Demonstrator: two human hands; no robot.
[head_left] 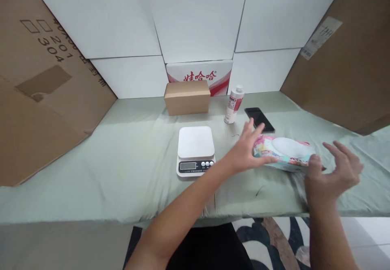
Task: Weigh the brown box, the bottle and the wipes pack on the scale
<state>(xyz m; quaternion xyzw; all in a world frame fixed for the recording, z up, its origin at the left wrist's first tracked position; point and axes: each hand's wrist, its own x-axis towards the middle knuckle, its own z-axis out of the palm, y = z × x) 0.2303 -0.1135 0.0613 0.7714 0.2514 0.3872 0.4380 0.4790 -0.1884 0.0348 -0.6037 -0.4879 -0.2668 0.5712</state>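
A colourful soft pack of wet wipes (289, 148) with a white oval lid lies on the right part of the cloth. At its left end is my left hand (248, 150), fingers spread and thumb apart. My right hand (333, 172) hovers by the pack's right end, also with fingers apart. Neither hand has closed around the pack; whether the fingertips touch it I cannot tell. Just behind the pack lies a dark smartphone (259, 119). To the left of my left hand sits a white digital kitchen scale (196, 143) with a bare platform.
A white and red bottle (234, 105) stands upright behind the scale, to its right. Further back is a small brown cardboard box (187, 98), before a white and red carton (213, 72). Large cardboard sheets (45, 91) flank both sides. The green cloth (122, 172) ends at the front edge.
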